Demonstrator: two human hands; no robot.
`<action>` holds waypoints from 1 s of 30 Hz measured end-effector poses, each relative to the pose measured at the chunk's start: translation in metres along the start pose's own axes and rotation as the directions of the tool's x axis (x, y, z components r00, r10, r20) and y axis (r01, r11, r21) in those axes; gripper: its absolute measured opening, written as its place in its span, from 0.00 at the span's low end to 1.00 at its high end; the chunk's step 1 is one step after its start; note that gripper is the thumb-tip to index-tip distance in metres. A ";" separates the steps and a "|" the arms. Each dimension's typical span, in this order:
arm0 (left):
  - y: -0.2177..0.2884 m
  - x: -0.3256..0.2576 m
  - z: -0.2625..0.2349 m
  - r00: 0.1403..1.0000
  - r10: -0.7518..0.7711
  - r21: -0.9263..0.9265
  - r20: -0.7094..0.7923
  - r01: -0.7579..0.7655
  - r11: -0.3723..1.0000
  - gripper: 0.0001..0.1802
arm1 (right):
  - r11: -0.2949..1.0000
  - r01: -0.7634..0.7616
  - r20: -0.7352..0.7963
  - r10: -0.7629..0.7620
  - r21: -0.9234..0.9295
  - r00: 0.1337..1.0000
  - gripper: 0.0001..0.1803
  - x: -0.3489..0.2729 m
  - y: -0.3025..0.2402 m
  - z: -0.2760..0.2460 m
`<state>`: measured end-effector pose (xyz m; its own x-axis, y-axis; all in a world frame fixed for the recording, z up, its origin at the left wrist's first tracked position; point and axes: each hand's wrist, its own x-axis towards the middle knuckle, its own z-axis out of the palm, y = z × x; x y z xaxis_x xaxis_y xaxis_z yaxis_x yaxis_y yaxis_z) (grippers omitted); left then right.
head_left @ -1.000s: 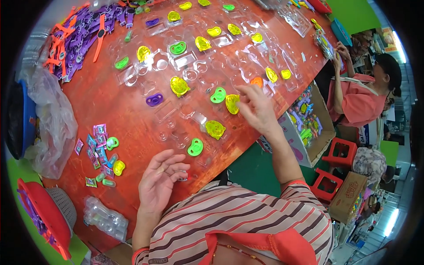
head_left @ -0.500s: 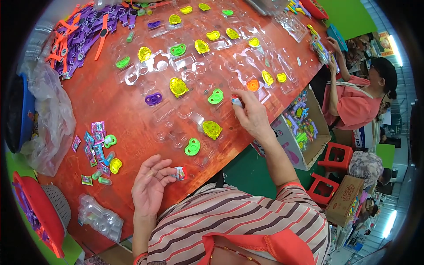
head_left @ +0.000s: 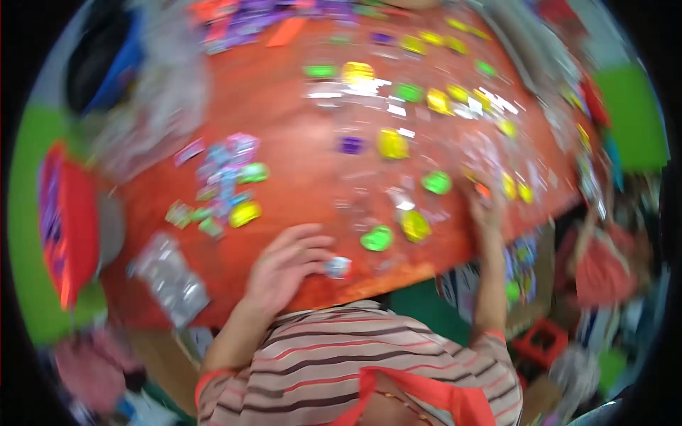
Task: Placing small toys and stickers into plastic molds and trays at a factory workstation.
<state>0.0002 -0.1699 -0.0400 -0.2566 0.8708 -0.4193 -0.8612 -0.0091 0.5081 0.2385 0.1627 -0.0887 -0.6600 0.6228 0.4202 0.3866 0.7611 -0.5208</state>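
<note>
Left hand (head_left: 284, 268) over red worktop (head_left: 284, 131), fingers loosely parted, small packet (head_left: 340, 267) at their tips. Right hand (head_left: 490, 210) blurred beside orange piece (head_left: 483, 190); cannot tell whether fingers grip it. Green pacifier (head_left: 376, 238) between hands.

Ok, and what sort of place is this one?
Probably a small toy-packing workshop: clear plastic trays with colourful pieces across a red table, an open box of more small pieces, and another person beyond the table's right edge.

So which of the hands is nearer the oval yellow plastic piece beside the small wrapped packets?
Left: the left hand is below and right of the yellow piece; the right hand is much farther right, over the red tabletop.
</note>
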 end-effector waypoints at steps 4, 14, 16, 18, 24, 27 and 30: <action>-0.006 0.002 -0.010 1.000 -0.018 0.008 0.009 0.018 1.000 0.22 | 0.991 0.075 -0.056 -0.069 0.112 0.996 0.16 -0.015 0.032 -0.006; 0.048 -0.026 -0.046 0.864 0.494 0.780 -0.096 -0.243 0.576 0.22 | 0.977 0.173 0.049 -0.169 -0.120 0.984 0.12 -0.010 0.022 -0.020; 0.076 -0.035 -0.055 0.752 0.650 0.994 0.106 -0.082 -0.067 0.24 | 0.941 0.159 -0.020 -0.172 -0.298 0.985 0.14 -0.008 0.002 -0.027; 0.089 -0.043 -0.072 0.710 0.682 0.976 0.178 -0.036 -0.217 0.29 | 0.974 0.134 -0.039 -0.143 -0.182 0.989 0.16 -0.007 -0.022 -0.019; 0.089 -0.046 -0.075 0.799 0.600 0.830 0.035 0.311 -0.463 0.31 | 0.935 0.348 0.314 -0.351 0.068 0.882 0.18 0.013 -0.190 0.049; 0.083 -0.038 -0.095 0.813 0.575 0.830 0.087 0.260 -0.494 0.27 | 0.852 0.478 0.342 -0.523 0.214 0.781 0.21 0.027 -0.239 0.088; 0.077 -0.031 -0.100 0.795 0.590 0.824 0.138 0.238 -0.514 0.23 | 0.843 0.481 0.368 -0.538 0.240 0.759 0.20 0.039 -0.261 0.142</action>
<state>-0.1025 -0.2468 -0.0631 -0.6517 0.7552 0.0703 0.7431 0.6171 0.2587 0.0208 -0.0373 -0.0419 -0.9455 -0.0034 0.3256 -0.1464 0.8976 -0.4157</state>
